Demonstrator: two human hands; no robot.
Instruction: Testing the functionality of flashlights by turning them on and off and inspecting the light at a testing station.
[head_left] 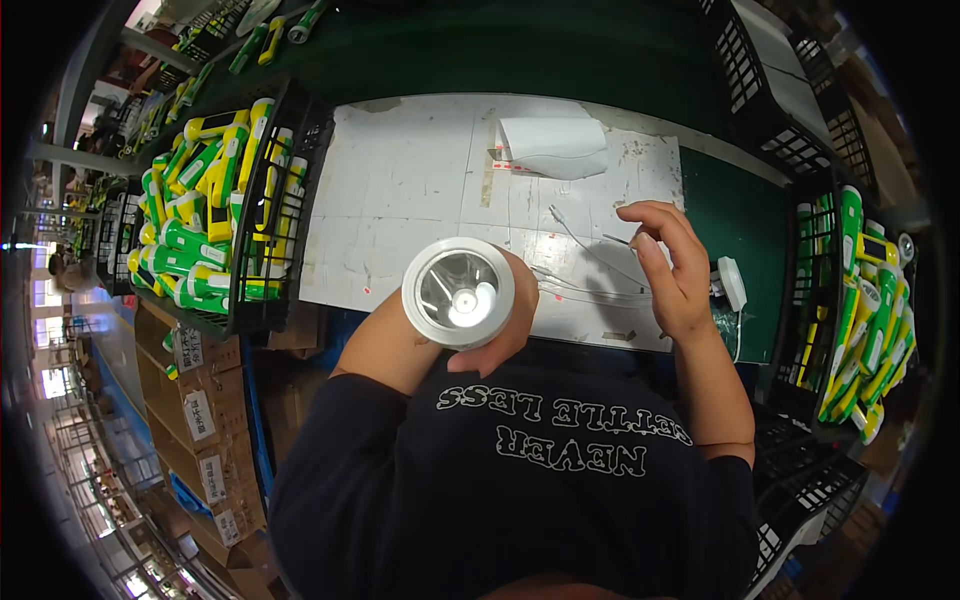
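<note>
A flashlight [415,292] with a white rim is in my left hand [512,330], its lens and shiny reflector turned up toward me. My left fingers wrap round its far side, and its body below the head is hidden. Over the right part of the white board [400,200], my right hand [680,275] is raised with thumb and fingers bent toward each other. A thin cable tip [615,239] pokes out beside the thumb, apparently pinched there. Thin white cables [590,292] lie beneath that hand, one ending in a small plug [556,213].
Black crates of green and yellow flashlights stand at left [290,205] and right [820,290]. A curled white sheet [555,145] lies on the board's far part. Right of my right hand is a round white corded piece [731,284]. Cardboard boxes [205,410] stand lower left.
</note>
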